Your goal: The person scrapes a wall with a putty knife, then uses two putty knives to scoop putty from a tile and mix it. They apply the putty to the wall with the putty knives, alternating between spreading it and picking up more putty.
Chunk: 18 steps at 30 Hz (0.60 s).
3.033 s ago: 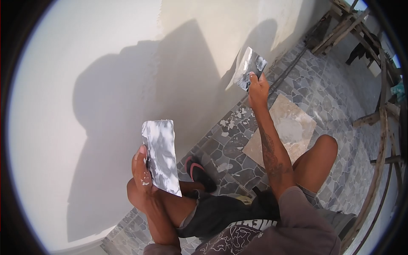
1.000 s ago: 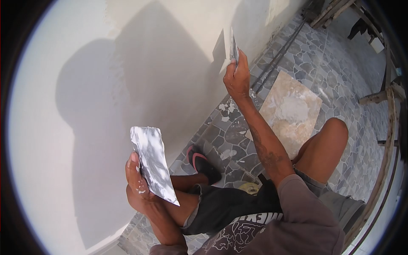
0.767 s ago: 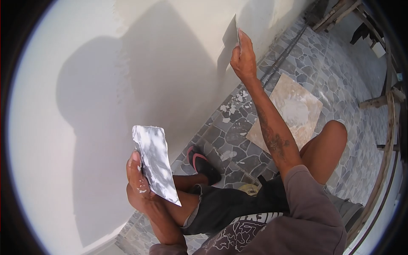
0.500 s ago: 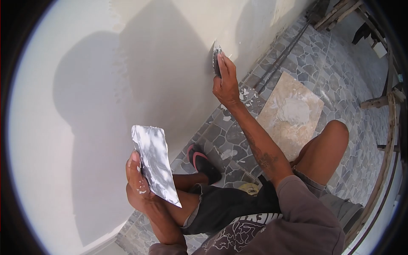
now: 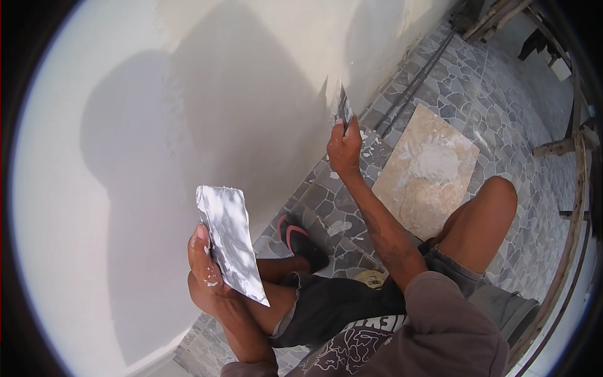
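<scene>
I am crouched before a smooth white wall (image 5: 207, 94). My left hand (image 5: 203, 264) grips a flat metal plate (image 5: 230, 242) smeared with white putty, held near my left knee. My right hand (image 5: 345, 151) is stretched out and shut on a small putty blade (image 5: 343, 110), whose edge rests against the lower part of the wall just above the floor. Fresh pale putty shows on the wall around the blade.
The floor (image 5: 477, 100) is grey stone-pattern tile with putty spatters near the wall. A beige tile (image 5: 422, 169) with a heap of white putty lies to the right of my arm. My foot in a black and pink sandal (image 5: 300, 240) sits by the wall. Wooden scaffolding (image 5: 565, 144) stands at right.
My right hand has swept the blade up and down the lower wall and now sits lower and slightly right. The left hand and its plate have stayed put.
</scene>
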### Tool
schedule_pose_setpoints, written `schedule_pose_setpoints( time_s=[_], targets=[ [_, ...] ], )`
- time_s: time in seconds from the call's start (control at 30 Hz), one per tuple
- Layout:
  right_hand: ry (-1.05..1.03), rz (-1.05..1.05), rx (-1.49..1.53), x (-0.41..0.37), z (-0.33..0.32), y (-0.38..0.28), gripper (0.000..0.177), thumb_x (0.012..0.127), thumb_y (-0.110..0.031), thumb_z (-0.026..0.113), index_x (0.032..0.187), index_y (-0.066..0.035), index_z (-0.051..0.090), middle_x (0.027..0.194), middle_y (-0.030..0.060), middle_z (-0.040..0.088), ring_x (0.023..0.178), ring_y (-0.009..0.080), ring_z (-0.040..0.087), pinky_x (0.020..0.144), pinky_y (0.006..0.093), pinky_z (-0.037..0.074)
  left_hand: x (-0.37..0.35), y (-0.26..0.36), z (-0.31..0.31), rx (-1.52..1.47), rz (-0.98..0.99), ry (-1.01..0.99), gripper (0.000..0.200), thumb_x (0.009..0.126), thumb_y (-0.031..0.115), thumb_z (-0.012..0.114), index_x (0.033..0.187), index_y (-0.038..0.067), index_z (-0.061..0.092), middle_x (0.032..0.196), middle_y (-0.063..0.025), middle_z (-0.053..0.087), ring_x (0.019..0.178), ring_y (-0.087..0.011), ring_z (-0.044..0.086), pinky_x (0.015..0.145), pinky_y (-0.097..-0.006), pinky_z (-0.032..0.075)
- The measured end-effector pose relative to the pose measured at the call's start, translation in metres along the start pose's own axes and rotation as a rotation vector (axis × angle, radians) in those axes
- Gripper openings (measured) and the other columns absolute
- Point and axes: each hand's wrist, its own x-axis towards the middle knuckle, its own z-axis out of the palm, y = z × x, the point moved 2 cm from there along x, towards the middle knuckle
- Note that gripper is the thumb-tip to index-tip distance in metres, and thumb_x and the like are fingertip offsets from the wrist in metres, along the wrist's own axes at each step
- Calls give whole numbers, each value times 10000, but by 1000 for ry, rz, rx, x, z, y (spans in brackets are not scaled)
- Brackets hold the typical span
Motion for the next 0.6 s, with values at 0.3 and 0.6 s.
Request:
schedule_pose_setpoints(
  time_s=[0.3, 0.6],
  targets=[
    [76, -53, -98, 105, -11, 54, 393, 917, -62, 435, 1284, 60, 506, 1105, 247, 607, 984, 344, 625, 868, 380, 490, -1, 5, 6, -79, 18, -76, 581, 828, 572, 659, 1013, 31, 554, 721, -40, 497, 566, -121, 483, 513, -236, 377],
    [-54, -301, -115, 3, 30, 17, 560, 865, 25, 455, 1421, 36, 385, 1360, 241, 437, 1245, 386, 473, 1056, 415, 404, 1, -5, -4, 13, -4, 25, 888, 699, 706, 732, 1191, 0, 511, 911, -76, 540, 616, -132, 524, 522, -243, 424]
  ],
)
